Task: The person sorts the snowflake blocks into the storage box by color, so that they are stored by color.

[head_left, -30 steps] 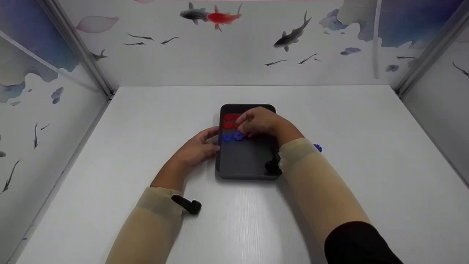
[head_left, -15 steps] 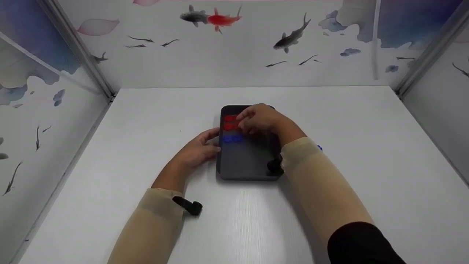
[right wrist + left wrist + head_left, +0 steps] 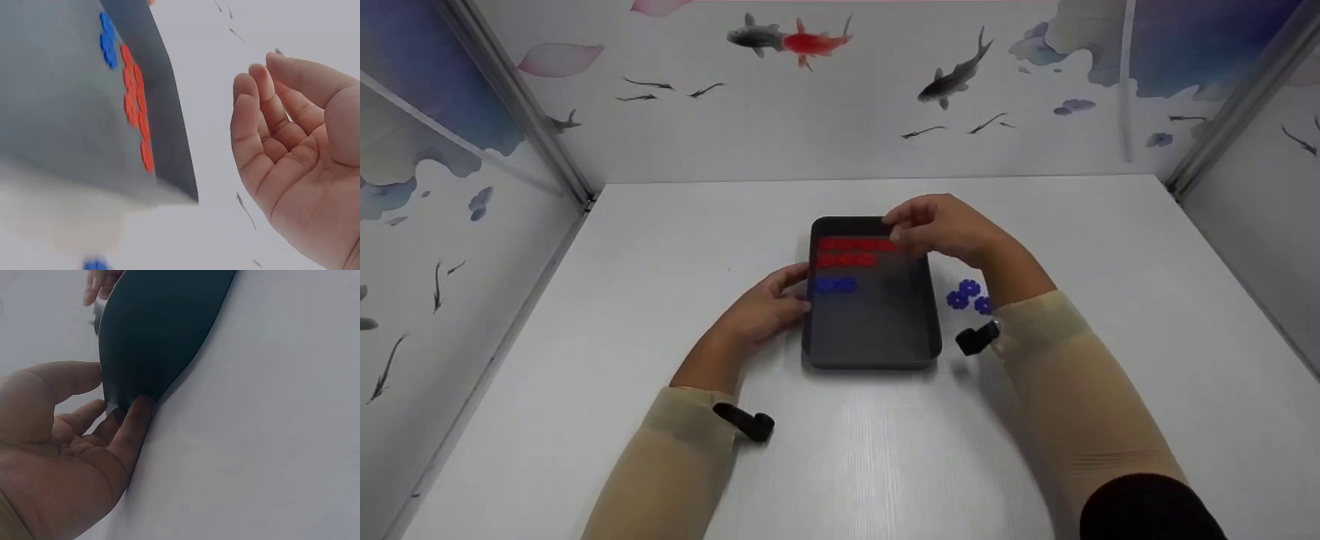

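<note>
In the head view a dark grey tray (image 3: 874,334) lies on the white table. My left hand (image 3: 765,309) touches its left wall; in the left wrist view the thumb and relaxed fingertips (image 3: 140,405) rest against the outer side. Inside the tray, flower-shaped red plastic pieces (image 3: 847,260) form two rows at the far end, with blue ones (image 3: 835,285) beneath them at the left. My right hand (image 3: 941,227) hovers over the tray's far right corner. Seen in the right wrist view, its fingers (image 3: 246,115) curve loosely with nothing between them.
Several loose blue flower-shaped pieces (image 3: 958,300) lie on the table (image 3: 840,450) just right of the tray, partly behind the right forearm. A small black camera (image 3: 976,337) juts from the right wrist, another (image 3: 746,421) from the left. Printed panels enclose the table's back and sides.
My right hand has left the blue pieces in the tray and moved right and away to the far right corner. More red pieces and the loose blue ones now show. The left hand stays.
</note>
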